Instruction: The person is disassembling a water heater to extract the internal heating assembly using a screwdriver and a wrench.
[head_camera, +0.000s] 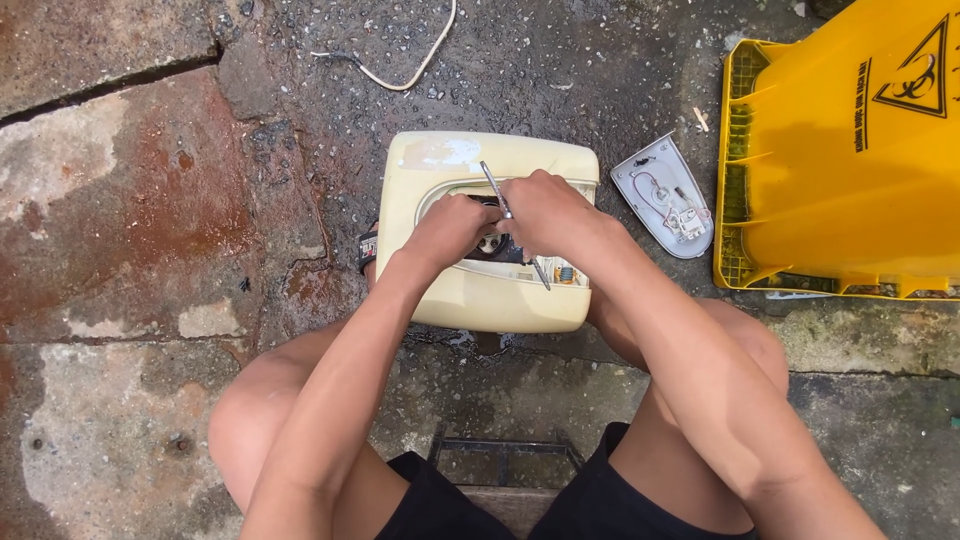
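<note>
My right hand (545, 208) grips a thin metal tool (497, 190) while my left hand (450, 225) pinches a part, steadying it inside the cream housing (490, 295) under both hands, on the floor.

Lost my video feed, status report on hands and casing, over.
Left hand inside cream casing. Right hand gripping thin metal tool. Grey cover lies apart, nothing blocking.
</note>
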